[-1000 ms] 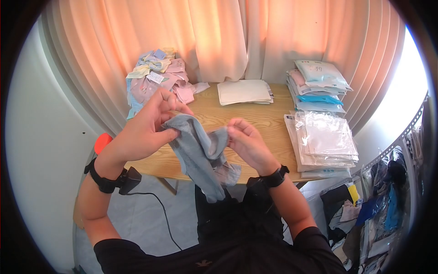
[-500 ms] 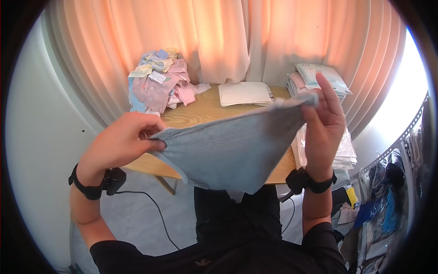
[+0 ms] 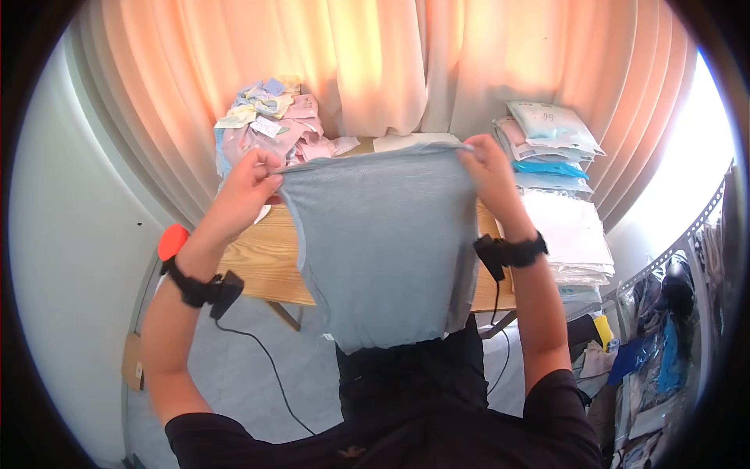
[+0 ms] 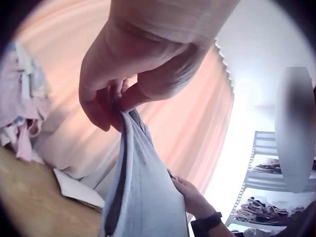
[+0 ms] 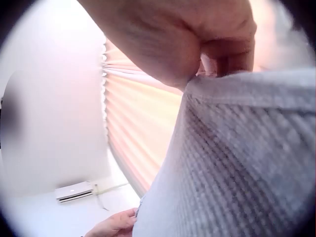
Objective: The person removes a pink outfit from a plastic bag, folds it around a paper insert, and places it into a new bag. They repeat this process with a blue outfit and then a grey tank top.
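A blue-grey garment [image 3: 383, 242] hangs stretched between both hands, its lower edge reaching down over the person's lap. My left hand [image 3: 248, 191] pinches its upper left corner, and my right hand [image 3: 492, 173] pinches the upper right corner. The left wrist view shows the left hand [image 4: 143, 69] with thumb and fingers closed on the edge of the cloth [image 4: 148, 182]. Close up in the right wrist view, the right hand [image 5: 197, 44] grips a banded edge of the ribbed fabric [image 5: 232, 148].
A wooden table [image 3: 262, 254] stands ahead. On it are a heap of pastel clothes [image 3: 269, 129] at the left, white sheets [image 3: 414, 141] at the back, and packaged garments [image 3: 551, 129] above flat clear bags [image 3: 566, 238] at the right. Bagged clothes [image 3: 656, 336] fill a rack at the lower right.
The garment, first bunched, then stretched out at a slant, now hangs broad and nearly level. Since the last earlier frame, the left hand has risen and the right hand has moved left.
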Demonstrator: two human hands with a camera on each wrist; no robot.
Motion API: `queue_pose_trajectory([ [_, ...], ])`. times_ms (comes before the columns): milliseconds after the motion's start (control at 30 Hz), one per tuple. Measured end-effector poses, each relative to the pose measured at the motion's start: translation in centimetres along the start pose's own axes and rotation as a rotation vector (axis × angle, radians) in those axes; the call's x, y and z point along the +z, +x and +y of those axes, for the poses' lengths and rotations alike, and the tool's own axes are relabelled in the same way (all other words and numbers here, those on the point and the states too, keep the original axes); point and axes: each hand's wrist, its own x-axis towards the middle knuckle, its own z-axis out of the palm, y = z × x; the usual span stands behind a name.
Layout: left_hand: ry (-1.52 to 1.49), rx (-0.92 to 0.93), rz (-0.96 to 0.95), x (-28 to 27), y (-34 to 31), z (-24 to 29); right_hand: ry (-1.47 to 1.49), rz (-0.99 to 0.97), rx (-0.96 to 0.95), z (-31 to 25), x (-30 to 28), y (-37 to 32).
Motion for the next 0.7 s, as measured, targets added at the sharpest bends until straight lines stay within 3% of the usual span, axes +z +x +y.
queue_pose_trajectory([
  [100, 0.022, -0.112, -0.006, -0.5, 5.6, -9.6, 0.065, -0.176, 0.331, 8.5, 4.7, 1.9],
  [167, 0.067, -0.176, -0.020, -0.7, 8.8, -15.1, 0.070, -0.156, 0.350, 16.0, 9.0, 2.4],
  [233, 0.082, -0.233, -0.032, -0.6, 11.1, -19.8, -0.014, -0.155, 0.329, 19.6, 11.4, 2.9],
  [300, 0.116, -0.207, -0.011, -0.6, 13.2, -23.7, -0.185, -0.176, 0.263, 21.8, 13.2, 3.2],
  [400, 0.315, -0.100, -0.015, -0.7, 15.8, -27.6, -0.181, -0.206, 0.368, 22.2, 14.2, 4.3],
  [500, 0.335, -0.146, -0.028, -0.1, 17.3, -28.0, -0.187, -0.181, 0.510, 22.0, 14.7, 5.5],
  [533, 0.326, 0.053, 0.016, -0.3, 18.5, -30.6, -0.173, -0.143, 0.443, 24.2, 15.0, 5.7],
  [700, 0.378, -0.056, -0.077, -1.3, 22.5, -31.9, -0.137, -0.119, 0.605, 23.2, 15.3, 7.4],
])
